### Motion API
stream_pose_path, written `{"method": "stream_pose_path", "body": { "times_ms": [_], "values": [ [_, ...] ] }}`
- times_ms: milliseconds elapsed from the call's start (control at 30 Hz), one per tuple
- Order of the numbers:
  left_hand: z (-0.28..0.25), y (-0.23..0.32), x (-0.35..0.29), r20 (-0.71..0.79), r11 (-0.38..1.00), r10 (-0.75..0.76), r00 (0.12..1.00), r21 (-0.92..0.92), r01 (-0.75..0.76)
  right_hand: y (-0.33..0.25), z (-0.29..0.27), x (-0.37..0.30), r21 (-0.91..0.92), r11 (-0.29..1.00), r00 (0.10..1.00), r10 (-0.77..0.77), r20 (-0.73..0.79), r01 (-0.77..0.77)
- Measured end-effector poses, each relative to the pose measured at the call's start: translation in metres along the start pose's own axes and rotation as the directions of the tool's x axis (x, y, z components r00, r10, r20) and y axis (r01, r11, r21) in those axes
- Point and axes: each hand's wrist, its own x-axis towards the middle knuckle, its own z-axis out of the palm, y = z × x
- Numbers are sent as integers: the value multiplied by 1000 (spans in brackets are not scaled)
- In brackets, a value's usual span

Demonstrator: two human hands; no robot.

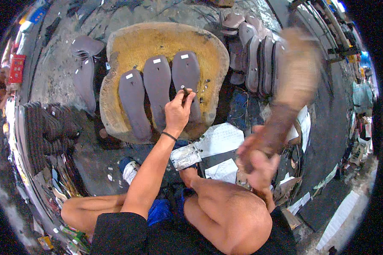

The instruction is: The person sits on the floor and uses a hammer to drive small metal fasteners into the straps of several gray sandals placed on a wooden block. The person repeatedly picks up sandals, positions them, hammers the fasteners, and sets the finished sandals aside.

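My left hand (178, 111) pinches a short dark punch-like tool (184, 89) with a pale, round top end. It is over the rightmost of three grey-brown sandal soles (186, 68); whether its tip touches the sole is hidden by the fingers. The middle sole (157, 80) and left sole (134, 100) lie beside it, each with a white label near its upper end. All three rest on a broad wooden block (166, 36). At the right, my right hand (259, 163) grips a raised wooden mallet (300, 70), smeared by motion.
Stacked soles stand at the left (38, 131) and behind the mallet at the upper right (259, 59). More soles (86, 80) lie left of the block. Printed paper sheets (223, 138) lie between the block and my knee (242, 212). A red box (16, 69) is at far left.
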Motion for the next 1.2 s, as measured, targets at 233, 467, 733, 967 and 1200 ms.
{"method": "stream_pose_path", "body": {
  "times_ms": [233, 467, 733, 967, 1200],
  "values": [
    [15, 6, 0, 45, 927, 348, 936, 133, -351, 81, -31, 18, -572, 791, 968, -104, 227, 218],
    [-2, 0, 11, 260, 937, 163, 952, 260, -232, 80, 2, 26, -17, 970, 952, 242, 186, -243],
    [-31, 36, -44, 322, 880, -263, 909, -307, 363, 120, 11, 22, 376, 764, 851, 494, 181, -524],
    [-38, 6, -27, 121, 670, -382, 916, -647, 365, 118, 17, 14, 9, 901, 901, 434, 3, -434],
    [-25, -18, 6, 138, 873, -280, 950, -375, 312, 83, 15, 9, -116, 938, 943, 331, 23, -326]
  ]
}}
